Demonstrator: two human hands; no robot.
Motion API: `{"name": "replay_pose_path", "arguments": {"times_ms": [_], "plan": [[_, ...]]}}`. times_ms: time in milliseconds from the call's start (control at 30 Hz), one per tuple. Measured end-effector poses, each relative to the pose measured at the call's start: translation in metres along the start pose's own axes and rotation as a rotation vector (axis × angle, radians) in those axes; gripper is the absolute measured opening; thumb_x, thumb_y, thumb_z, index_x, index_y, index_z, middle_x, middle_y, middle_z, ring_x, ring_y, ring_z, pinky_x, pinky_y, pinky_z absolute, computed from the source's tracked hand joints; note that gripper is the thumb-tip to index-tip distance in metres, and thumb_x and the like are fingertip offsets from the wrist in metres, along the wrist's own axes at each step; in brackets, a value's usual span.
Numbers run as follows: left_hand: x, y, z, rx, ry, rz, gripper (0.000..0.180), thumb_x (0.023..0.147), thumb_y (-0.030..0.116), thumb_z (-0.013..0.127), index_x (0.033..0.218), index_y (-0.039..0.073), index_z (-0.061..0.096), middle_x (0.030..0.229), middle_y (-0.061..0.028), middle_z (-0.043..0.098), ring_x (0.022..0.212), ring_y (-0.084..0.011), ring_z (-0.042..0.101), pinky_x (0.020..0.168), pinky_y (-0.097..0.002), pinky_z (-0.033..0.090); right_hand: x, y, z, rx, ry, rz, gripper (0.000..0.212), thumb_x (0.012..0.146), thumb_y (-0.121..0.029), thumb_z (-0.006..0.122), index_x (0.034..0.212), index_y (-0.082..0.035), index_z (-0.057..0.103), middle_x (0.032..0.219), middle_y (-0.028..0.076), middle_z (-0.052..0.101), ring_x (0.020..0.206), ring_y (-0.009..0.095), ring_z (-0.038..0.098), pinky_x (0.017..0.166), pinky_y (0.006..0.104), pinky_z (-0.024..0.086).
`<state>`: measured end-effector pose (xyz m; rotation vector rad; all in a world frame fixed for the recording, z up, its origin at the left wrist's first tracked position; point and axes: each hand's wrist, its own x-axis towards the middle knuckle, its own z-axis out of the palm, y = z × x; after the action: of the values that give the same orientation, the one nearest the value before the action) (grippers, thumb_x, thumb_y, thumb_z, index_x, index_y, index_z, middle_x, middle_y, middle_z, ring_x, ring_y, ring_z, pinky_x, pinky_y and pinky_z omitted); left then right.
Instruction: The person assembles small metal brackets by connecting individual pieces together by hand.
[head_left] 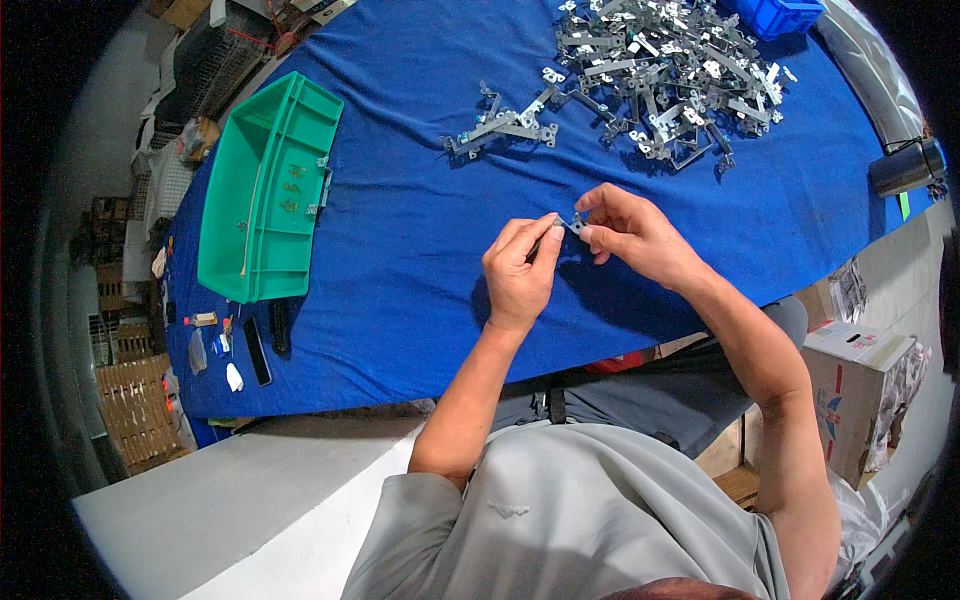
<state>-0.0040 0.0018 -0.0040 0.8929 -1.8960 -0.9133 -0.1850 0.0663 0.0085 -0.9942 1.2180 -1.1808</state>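
Note:
Both my hands meet over the blue cloth at the middle of the table, with a small metal bracket [575, 225] between them. My left hand [524, 265] is closed, thumb and forefinger pinching one end of the bracket. Fingers of my right hand [636, 237] are curled around its other end, thumb against it. Much of the bracket is hidden by my fingers. Beyond my hands lies a small group of similar metal brackets [505, 127], and further right a big heap of them [670, 75].
On the left stands a green plastic bin [262, 285] with small brass-coloured pieces [292, 187] on its side. A dark phone [256, 351] lies near the front edge. At the far right are a blue crate [775, 18] and a dark cylinder [905, 168]; a cardboard box [850, 385] sits below.

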Motion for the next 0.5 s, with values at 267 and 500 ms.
{"name": "replay_pose_path", "arguments": {"times_ms": [267, 500], "plan": [[-0.001, 0.002, -0.001, -0.007, -0.051, 0.046, 0.016, 0.087, 0.004, 0.071, 0.102, -0.001, 0.074, 0.085, -0.0082, 0.068, 0.073, -0.0123, 0.062, 0.066, -0.0249, 0.049, 0.002, -0.004, -0.005, -0.036, 0.197, -0.044, 0.017, 0.098, -0.019, 0.06, 0.099, -0.002, 0.064, 0.081, 0.001, 0.063, 0.066, 0.006, 0.057, 0.056, 0.023, 0.047], [0.0, -0.001, -0.003, -0.022, 0.076, -0.028, 0.014, 0.088, 0.004, 0.07, 0.1, -0.002, 0.073, 0.085, -0.0102, 0.068, 0.07, -0.0151, 0.062, 0.064, -0.0273, 0.049, -0.003, -0.013, -0.003, -0.21, -0.069, 0.091, 0.018, 0.097, -0.018, 0.059, 0.095, 0.0, 0.065, 0.077, 0.002, 0.065, 0.065, 0.007, 0.055, 0.058, 0.0252, 0.046]]}}
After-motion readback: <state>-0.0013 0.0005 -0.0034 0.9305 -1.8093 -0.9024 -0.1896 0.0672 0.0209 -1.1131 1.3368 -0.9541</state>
